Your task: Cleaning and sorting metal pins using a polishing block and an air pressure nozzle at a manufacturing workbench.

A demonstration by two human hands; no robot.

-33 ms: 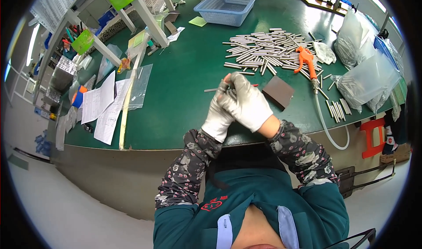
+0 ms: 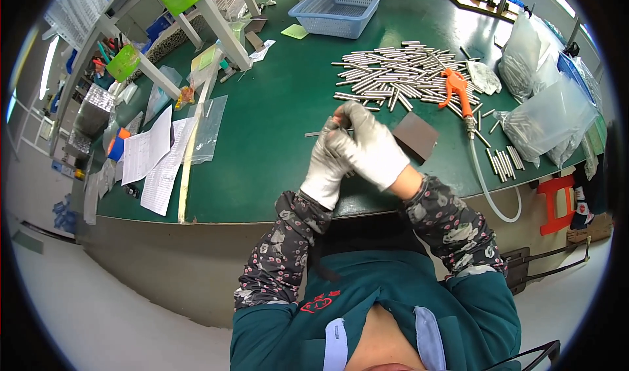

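Left hand (image 2: 325, 168), right hand (image 2: 375, 151) together over table (image 2: 262, 122); grip hidden, cannot tell. Brown block (image 2: 417, 137) beside right hand; metal rods (image 2: 393, 76) beyond.

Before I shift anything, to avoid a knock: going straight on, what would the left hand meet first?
The left hand would probably meet the right hand first, at its curled fingers; depth between them is unclear. Metal rods lie beyond.

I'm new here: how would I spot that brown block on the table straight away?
Start with the big green table and find the heap of silvery metal rods on it. Nearer the person than that heap, just right of the gloved right hand, lies the brown block. Its flat, four-sided top sets it apart from the slim rods and the orange air gun.
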